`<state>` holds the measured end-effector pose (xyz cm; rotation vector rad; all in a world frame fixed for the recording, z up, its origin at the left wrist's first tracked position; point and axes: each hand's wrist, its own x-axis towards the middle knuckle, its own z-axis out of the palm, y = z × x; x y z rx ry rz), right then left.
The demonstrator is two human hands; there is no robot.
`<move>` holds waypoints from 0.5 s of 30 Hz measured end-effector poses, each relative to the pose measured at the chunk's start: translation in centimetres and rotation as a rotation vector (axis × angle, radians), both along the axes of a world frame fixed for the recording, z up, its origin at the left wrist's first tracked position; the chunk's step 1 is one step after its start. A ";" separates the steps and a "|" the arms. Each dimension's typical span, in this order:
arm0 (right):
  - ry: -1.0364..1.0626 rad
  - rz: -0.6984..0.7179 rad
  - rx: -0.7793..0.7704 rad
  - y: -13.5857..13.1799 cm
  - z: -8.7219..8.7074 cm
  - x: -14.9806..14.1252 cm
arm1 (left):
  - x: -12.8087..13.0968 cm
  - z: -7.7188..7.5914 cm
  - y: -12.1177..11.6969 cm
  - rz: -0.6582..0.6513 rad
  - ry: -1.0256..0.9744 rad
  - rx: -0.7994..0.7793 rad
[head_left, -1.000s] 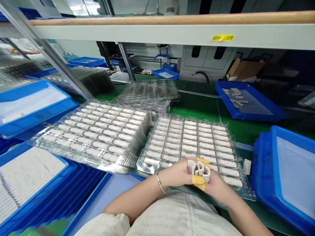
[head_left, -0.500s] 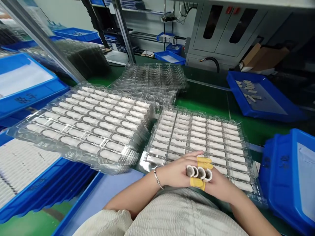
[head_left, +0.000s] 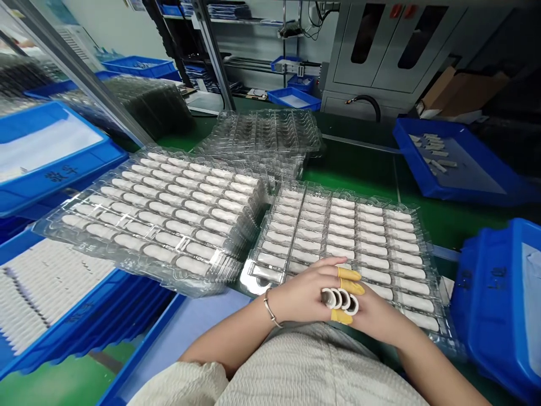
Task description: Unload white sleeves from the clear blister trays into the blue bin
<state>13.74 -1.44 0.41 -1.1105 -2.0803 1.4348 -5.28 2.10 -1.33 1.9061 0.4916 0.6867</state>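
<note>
The left hand [head_left: 302, 290] and right hand [head_left: 376, 317] are meeting above the near edge of a clear tray [head_left: 252, 277]; the grip is narrow, fingers with yellow cots [head_left: 349, 274] pinching four white tubes [head_left: 338, 299] in a row between them; these tubes are sitting outside any pocket, while the tray's uncovered pockets are carrying white pieces, so it is looking largely filled; whether a pocket is waiting under the hands, I cannot tell; the tray stack [head_left: 97, 251] on the left is showing a filled top layer; its side is running just beside the clear tray, leaving a narrow gap; blue bins [head_left: 475, 282] are crowding the right edge, the torso is closing off the near side, and the green surface [head_left: 350, 169] is offering more room beyond.
</note>
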 end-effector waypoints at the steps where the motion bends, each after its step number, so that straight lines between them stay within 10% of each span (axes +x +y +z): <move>1: 0.004 0.005 0.024 0.0 0.0 0.1 | 0.2 -0.1 0.0 -0.006 -0.010 -0.001; 15: 0.035 0.003 0.052 -0.5 -0.2 0.8 | 0.8 0.5 -0.1 -0.045 0.033 0.072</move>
